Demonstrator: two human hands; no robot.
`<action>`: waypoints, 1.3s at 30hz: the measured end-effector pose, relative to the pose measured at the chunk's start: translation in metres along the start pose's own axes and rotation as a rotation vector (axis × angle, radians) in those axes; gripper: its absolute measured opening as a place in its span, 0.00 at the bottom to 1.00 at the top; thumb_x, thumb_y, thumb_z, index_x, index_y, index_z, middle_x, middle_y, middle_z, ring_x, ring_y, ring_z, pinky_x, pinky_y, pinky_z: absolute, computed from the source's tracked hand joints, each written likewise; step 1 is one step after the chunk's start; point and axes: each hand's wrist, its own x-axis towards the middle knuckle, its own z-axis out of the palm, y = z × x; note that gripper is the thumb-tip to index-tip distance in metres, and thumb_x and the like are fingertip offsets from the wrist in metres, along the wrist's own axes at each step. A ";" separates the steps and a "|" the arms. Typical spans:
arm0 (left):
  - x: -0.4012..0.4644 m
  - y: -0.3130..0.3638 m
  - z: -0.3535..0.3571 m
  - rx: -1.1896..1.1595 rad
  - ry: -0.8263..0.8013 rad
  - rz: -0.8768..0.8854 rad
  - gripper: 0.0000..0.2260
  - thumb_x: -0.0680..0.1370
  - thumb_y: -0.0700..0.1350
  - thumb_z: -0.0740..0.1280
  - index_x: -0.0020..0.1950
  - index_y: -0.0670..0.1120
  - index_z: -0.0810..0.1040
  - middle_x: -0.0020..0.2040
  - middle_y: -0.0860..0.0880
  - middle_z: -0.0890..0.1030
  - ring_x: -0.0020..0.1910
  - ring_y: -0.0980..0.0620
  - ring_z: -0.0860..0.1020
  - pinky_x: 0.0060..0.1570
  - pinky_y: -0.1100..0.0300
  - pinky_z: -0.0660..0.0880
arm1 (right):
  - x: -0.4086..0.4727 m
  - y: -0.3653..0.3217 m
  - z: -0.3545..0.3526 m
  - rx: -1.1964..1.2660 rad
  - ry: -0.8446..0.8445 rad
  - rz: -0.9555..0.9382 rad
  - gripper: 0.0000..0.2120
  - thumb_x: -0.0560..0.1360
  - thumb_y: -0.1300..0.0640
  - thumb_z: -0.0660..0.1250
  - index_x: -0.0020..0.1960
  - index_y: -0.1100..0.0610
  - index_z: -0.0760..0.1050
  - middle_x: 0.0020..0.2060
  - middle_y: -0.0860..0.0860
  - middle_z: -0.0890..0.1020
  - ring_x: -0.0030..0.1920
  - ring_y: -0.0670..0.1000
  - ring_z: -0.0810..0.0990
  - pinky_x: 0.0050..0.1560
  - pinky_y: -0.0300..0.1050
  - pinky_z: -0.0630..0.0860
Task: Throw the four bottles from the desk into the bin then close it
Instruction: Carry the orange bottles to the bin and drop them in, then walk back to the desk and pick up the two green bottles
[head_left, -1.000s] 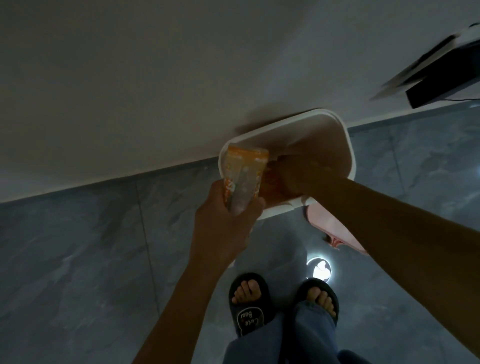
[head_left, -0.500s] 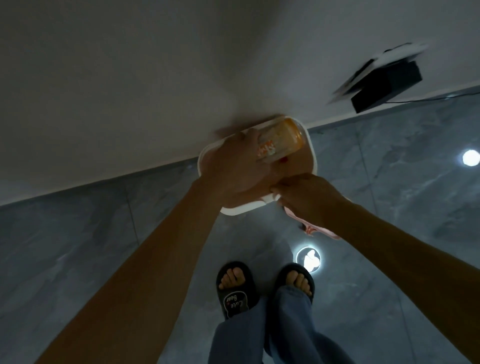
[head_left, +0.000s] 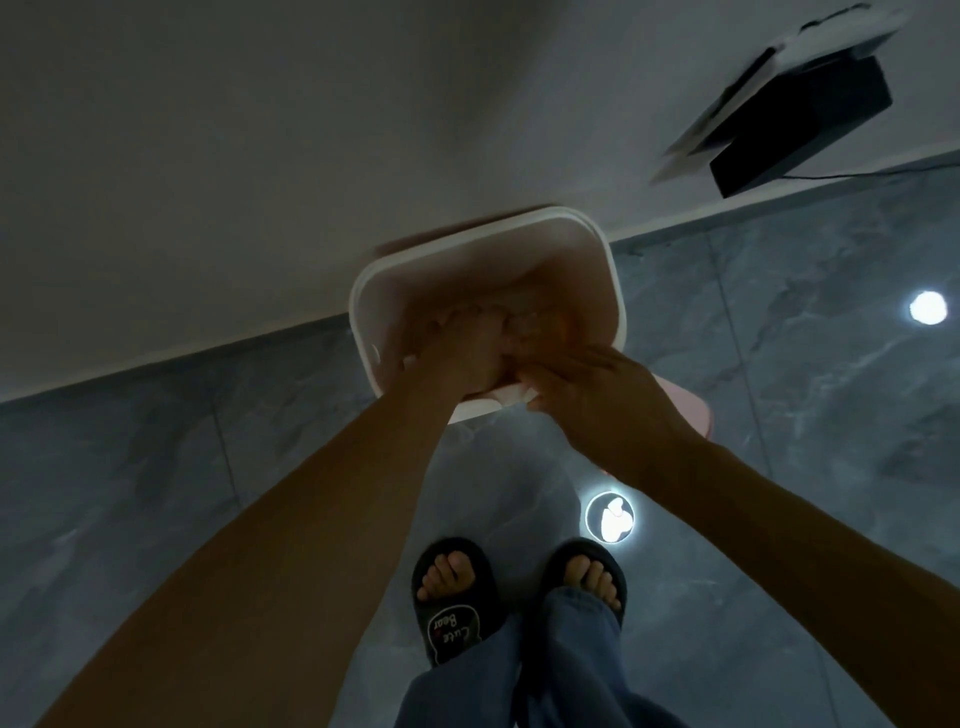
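A: What does the bin (head_left: 597, 244) look like?

B: It is a rounded rectangular tub of smooth plastic, with a white rim and pale pink inside walls. It stands against the matte white wall (head_left: 260, 156) on a glossy grey marble-look tiled floor (head_left: 156, 467). A pink lid (head_left: 691, 415) shows behind the right wrist, beside the bin.

A: And the bottle?

B: It is down in the bin's mouth, just past the left hand (head_left: 457, 348), but it is blurred. Only a pale orange smear (head_left: 535, 325) shows, so its long axis and the way it points cannot be told.

A: The hands?

B: The left hand reaches into the opening; whether its fingers grip the bottle or have let go cannot be told. The right hand (head_left: 592, 395) pinches the near rim of the bin with fingers curled over it.

A: What differs from half a second ago?

B: Then the left hand held the orange bottle above the rim, lying roughly sideways with its end to the right. Now the hand is lower, inside the bin. The right hand has stayed on the rim.
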 end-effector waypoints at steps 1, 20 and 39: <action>-0.003 0.000 -0.003 -0.055 0.022 0.023 0.18 0.78 0.56 0.67 0.68 0.58 0.76 0.65 0.48 0.80 0.64 0.46 0.77 0.62 0.49 0.73 | -0.001 0.000 0.001 -0.008 0.006 -0.008 0.12 0.77 0.53 0.68 0.58 0.55 0.81 0.56 0.51 0.84 0.48 0.53 0.83 0.48 0.47 0.78; -0.352 0.030 -0.090 -0.498 -0.202 -0.346 0.13 0.80 0.52 0.65 0.60 0.47 0.80 0.58 0.48 0.83 0.56 0.48 0.80 0.53 0.57 0.75 | -0.179 -0.145 -0.180 0.488 -0.365 0.669 0.12 0.81 0.48 0.58 0.55 0.47 0.79 0.48 0.47 0.85 0.47 0.49 0.83 0.45 0.39 0.72; -0.673 0.072 -0.195 -0.752 -0.191 -0.563 0.10 0.82 0.49 0.64 0.59 0.47 0.80 0.54 0.45 0.84 0.50 0.45 0.84 0.54 0.50 0.80 | -0.361 -0.263 -0.405 0.378 -0.617 0.754 0.04 0.80 0.51 0.64 0.53 0.48 0.76 0.40 0.43 0.78 0.44 0.48 0.79 0.41 0.37 0.69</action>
